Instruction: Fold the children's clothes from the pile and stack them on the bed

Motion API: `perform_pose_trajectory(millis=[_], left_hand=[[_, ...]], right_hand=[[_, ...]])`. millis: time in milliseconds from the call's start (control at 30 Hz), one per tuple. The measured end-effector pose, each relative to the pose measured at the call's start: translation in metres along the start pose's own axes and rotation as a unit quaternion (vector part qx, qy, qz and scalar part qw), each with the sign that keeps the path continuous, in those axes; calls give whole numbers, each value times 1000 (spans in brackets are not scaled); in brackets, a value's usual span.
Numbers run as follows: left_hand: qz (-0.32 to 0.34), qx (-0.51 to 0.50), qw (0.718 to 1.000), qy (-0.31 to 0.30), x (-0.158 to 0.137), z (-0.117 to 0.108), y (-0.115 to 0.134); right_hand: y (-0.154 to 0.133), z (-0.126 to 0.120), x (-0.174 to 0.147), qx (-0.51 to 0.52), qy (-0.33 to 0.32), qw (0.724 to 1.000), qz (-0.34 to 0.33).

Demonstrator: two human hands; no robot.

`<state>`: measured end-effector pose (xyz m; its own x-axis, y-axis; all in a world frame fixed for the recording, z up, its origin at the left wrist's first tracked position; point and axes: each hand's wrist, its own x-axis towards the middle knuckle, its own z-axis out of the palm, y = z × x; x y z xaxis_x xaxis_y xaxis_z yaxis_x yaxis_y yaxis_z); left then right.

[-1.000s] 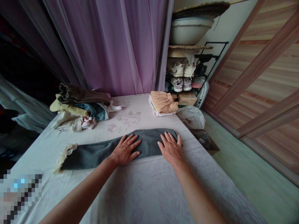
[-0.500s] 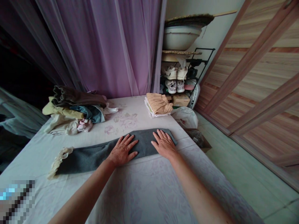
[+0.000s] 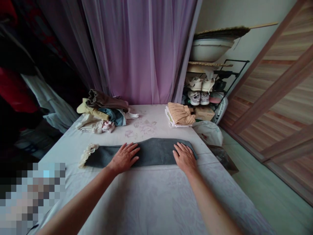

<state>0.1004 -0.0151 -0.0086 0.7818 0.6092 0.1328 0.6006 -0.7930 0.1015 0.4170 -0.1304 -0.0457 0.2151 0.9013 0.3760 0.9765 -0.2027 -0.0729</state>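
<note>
A dark grey garment (image 3: 154,151), folded into a long strip, lies flat across the sheeted bed. It looks like a pair of trousers, with a cream ruffled edge (image 3: 88,154) at its left end. My left hand (image 3: 124,157) rests flat on the strip left of its middle, fingers spread. On the right end of the cloth lies my right hand (image 3: 185,156), palm down with the fingers stretched out. Neither hand grips the cloth.
A loose heap of clothes (image 3: 105,112) sits at the bed's far left. At the far right is a folded stack topped by a tan pleated garment (image 3: 181,113). Beyond stand a shoe rack (image 3: 234,73), a white plastic bag (image 3: 209,131) and a wooden wardrobe (image 3: 281,107).
The camera view has turned left, so the scene sits further right. My hands have moved farther apart along the grey garment, my left toward the ruffled end. Both stay flat.
</note>
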Motion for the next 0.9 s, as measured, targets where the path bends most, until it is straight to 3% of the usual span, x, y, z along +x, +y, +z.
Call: perform_pose_trajectory(millis=[167, 300, 900], left_hand=[[-154, 3, 987, -48, -37, -39, -66], [-147, 26, 986, -74, -51, -55, -103], [-207, 127, 965, -97, -41, -63, -102]], right_hand=[[4, 7, -1, 1, 32, 999, -17], [5, 9, -1, -10, 39, 999, -25], [7, 10, 0, -2, 33, 999, -23]])
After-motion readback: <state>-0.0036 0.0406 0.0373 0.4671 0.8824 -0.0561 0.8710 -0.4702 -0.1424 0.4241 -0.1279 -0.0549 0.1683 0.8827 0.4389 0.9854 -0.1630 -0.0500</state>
